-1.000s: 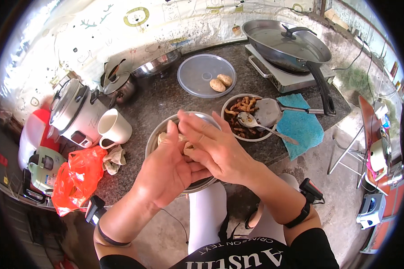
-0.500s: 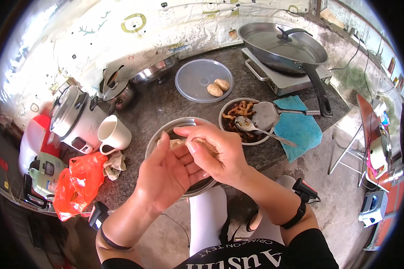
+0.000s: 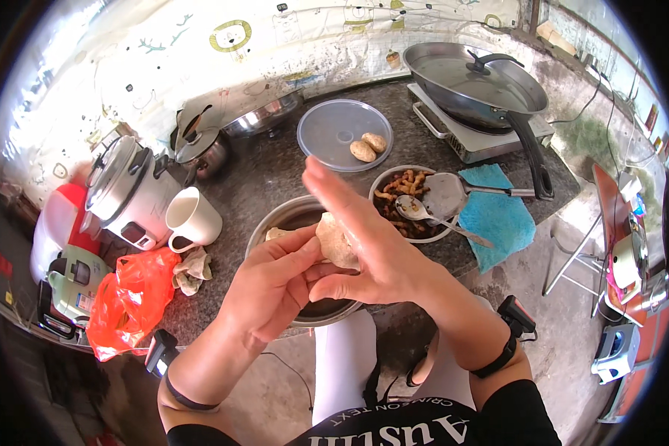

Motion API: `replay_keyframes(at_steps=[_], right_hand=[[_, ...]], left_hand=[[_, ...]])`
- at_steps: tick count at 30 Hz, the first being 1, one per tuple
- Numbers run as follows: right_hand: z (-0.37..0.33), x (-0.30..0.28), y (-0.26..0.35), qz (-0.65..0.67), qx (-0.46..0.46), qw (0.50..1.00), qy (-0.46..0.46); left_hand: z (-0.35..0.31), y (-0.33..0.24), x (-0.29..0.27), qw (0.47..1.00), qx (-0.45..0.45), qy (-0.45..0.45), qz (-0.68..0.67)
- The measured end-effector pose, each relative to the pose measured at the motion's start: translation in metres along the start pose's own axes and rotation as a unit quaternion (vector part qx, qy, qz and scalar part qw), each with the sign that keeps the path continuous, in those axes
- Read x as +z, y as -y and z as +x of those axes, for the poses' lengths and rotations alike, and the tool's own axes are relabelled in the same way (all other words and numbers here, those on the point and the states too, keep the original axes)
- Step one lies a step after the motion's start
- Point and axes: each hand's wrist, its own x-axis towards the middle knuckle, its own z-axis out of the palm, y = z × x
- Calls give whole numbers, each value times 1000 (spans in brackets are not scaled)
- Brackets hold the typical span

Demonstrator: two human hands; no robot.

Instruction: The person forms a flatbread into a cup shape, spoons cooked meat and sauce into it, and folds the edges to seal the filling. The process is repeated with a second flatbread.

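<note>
left hand (image 3: pixel 279 279): thumb and fingers pinched on the dough (image 3: pixel 337 243), above the bowl (image 3: pixel 300 215).
right hand (image 3: pixel 386 260): fingers straight, thumb spread apart from them.
dough: at the left fingertips, just beside the right palm; whether the palm touches it, i cannot tell.
bowl: at the near edge of the worktop (image 3: pixel 267 178).
lid (image 3: pixel 323 134): toward the far edge, two lumps (image 3: pixel 363 152) on it.
dish (image 3: pixel 428 239): toward the right edge, spoon (image 3: pixel 415 209) resting in it.
</note>
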Motion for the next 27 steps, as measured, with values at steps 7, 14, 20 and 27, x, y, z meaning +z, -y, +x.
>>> replay_keyframes(at_steps=[7,14,20,27], right_hand=[[-1,7,-2,289,72,955,10],[-3,5,-8,20,-9,998,54],[-4,21,-6,160,27,976,-145],[-4,27,3,63,89,989,-102]], left_hand=[[0,-4,-11,997,-39,26,-67],[0,0,-15,998,-25,-1,-57],[3,5,-11,999,6,-1,-52],[0,9,1,999,27,-33,-24]])
